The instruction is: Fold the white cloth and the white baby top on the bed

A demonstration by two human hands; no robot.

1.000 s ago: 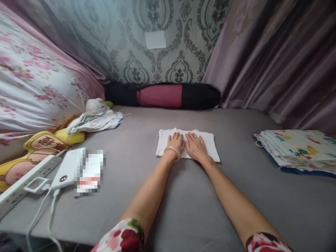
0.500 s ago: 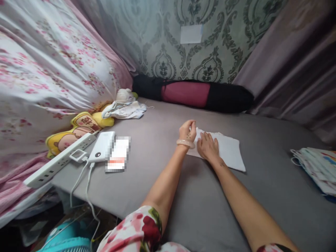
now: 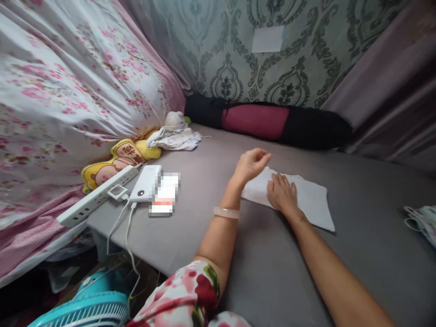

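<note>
A folded white cloth (image 3: pixel 311 200) lies on the grey sheet in front of me, its far edge slightly uneven. My right hand (image 3: pixel 282 193) rests palm down on the middle of it, fingers stretched out. Above the cloth's left end is my left hand (image 3: pixel 252 163), raised, with its fingers loosely curled in and nothing visible in them. A pale bangle (image 3: pixel 226 212) sits on the left forearm, below the wrist.
To the left lie a white power strip (image 3: pixel 98 196), a power bank (image 3: pixel 146 184) with cables, a blurred-out flat item (image 3: pixel 165 194) and a yellow plush (image 3: pixel 126 159). A black and maroon bolster (image 3: pixel 255 121) lines the wall. Face masks (image 3: pixel 424 222) lie far right; a turquoise fan (image 3: pixel 91 304) stands below.
My left hand has risen off the cloth's left end, and the bangle has slid down the forearm. My right hand stays flat on the cloth. The view has shifted left.
</note>
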